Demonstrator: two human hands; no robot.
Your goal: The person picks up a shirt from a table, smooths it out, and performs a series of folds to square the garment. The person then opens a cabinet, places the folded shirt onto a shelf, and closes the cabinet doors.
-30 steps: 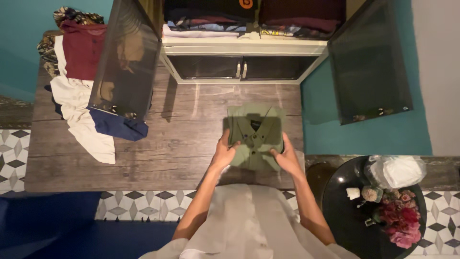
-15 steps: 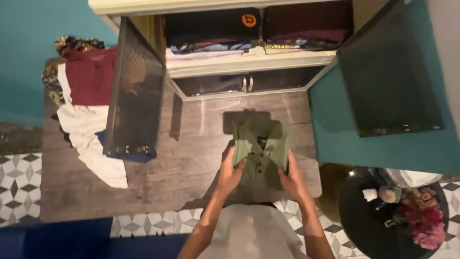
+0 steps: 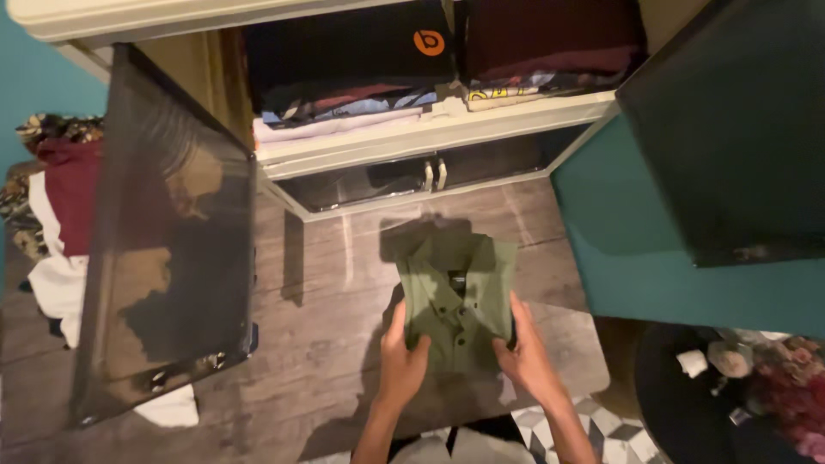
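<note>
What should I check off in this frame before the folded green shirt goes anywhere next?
1. Left hand grips the shirt at its left edge: ok.
2. Right hand grips the right edge: ok.
3. Shirt folded, collar and buttons up: ok.
4. Both cabinet doors swung open: ok.
5. Free room above the stacked clothes on the shelf: cannot tell.
6. Shirt lifted off the wooden floor: cannot tell.
</note>
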